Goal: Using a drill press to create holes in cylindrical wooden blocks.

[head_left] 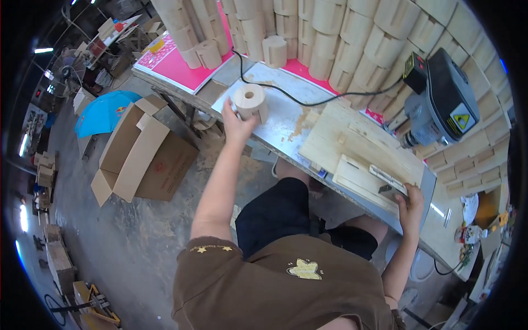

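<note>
Left hand (235, 122) grips round pale-wood block (250, 101) with centre hole.

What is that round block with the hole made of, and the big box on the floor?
The round block under the left hand looks like pale, unpainted wood, bare and matte. The open box looks like brown cardboard, judging by its thin folded flaps.

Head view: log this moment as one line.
left hand grips wooden cylinder | right hand on wooden jig | drill press idle beside

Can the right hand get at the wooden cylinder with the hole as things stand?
Probably not: the right hand grips the wooden jig's near edge, while the cylinder sits far across the table, already held by the left hand.
</note>
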A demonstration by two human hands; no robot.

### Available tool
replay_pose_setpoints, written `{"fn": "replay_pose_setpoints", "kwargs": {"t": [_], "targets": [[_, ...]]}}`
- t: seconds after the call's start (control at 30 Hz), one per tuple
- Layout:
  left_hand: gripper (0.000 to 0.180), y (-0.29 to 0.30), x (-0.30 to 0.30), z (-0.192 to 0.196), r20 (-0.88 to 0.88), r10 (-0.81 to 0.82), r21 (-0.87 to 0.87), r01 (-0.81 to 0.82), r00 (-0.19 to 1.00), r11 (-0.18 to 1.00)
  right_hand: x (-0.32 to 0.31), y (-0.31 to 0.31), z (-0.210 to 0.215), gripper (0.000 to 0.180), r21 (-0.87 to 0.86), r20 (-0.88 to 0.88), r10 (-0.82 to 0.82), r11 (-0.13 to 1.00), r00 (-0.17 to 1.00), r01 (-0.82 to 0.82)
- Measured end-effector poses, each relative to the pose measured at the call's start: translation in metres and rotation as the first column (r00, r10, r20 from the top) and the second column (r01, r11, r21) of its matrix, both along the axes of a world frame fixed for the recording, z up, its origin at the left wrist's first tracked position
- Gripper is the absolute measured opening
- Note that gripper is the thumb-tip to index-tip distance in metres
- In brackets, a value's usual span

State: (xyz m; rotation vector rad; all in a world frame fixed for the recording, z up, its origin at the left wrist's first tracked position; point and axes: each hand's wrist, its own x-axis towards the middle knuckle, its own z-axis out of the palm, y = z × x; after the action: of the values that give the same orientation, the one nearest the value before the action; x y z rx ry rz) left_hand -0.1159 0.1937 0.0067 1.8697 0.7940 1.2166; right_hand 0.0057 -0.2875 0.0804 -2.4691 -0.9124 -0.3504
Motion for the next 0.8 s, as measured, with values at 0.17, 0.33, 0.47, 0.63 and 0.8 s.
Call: {"fn": "replay_pose_setpoints", "kwargs": {"t": [0.17,0.33,0.47,0.63,0.8], "targets": [[0.075,0.007,0.0,0.017,-0.212,-0.13,-0.251,0.075,0.969,0.965,-0.003,0.001,0.01,0.032,0.023,-0.013,-0.023,0.999,1.0,0.023],[0.063,0.09,0.016,0.034,-0.027,-0.121,-0.178,0.115,0.992,0.977,-0.005,0.008,0.011,0.031,0.04,-0.071,-0.057,0.997,0.996,0.06],[0.06,0.165,0.038,0.07,-0.005,0.153,0.014,-0.153,0.988,0.988,-0.009,0.01,0.014,0.03,0.005,-0.052,-0.053,0.999,0.997,0.053],[0.061,0.24,0.07,0.094,-0.032,0.278,-0.014,-0.279,0.96,0.96,-0.014,0.013,0.019,0.029,-0.008,-0.15,-0.136,0.991,0.979,0.136],[0.057,0.269,0.105,0.095,-0.153,0.422,0.102,-0.41,0.894,0.906,-0.015,0.013,0.017,0.033,-0.028,-0.154,-0.184,0.983,0.971,0.182]]}}
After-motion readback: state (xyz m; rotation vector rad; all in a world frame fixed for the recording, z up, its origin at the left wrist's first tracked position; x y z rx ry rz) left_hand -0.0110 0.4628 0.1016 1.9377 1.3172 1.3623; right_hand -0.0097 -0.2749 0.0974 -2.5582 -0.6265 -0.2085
